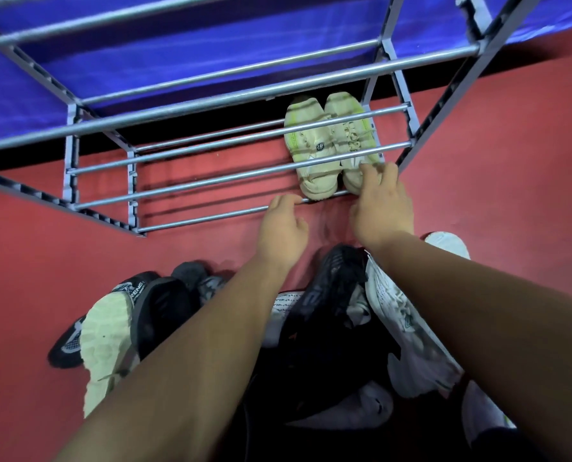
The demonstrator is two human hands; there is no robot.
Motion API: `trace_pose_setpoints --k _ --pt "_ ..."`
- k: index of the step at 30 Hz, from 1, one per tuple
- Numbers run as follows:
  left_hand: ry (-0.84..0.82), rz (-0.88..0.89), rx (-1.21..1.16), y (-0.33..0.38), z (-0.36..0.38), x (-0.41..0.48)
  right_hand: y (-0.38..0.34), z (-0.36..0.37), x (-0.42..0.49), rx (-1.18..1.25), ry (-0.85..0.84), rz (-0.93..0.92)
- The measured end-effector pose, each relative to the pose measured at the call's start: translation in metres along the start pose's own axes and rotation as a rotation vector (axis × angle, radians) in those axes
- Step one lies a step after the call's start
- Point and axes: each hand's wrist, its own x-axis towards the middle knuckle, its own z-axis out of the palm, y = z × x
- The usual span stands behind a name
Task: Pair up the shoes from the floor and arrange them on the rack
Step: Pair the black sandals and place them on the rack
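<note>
right hand fingers laid on heel of right cream shoe; pinch or mere touch, cannot tell. left hand loosely curled, holding nothing.
step: seating first pair on rack, lowest tier, right end, left cream shoe alongside. next, likely: you pull back and match two from floor pile.

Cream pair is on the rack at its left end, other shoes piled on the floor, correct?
No: the head view shows the cream pair at the right end of the rack. The other shoes are piled on the floor.
</note>
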Motion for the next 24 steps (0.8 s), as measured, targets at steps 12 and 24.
trace_pose_setpoints --k 12,24 --pt "-0.650 -0.228 0.019 -0.023 -0.025 -0.118 -0.031 -0.008 -0.075 -0.104 -0.661 -0.076" --pt "-0.272 -0.297 -0.139 -0.037 -0.059 -0.169 -0.048 -0.057 -0.096 0.194 -0.442 -0.220"
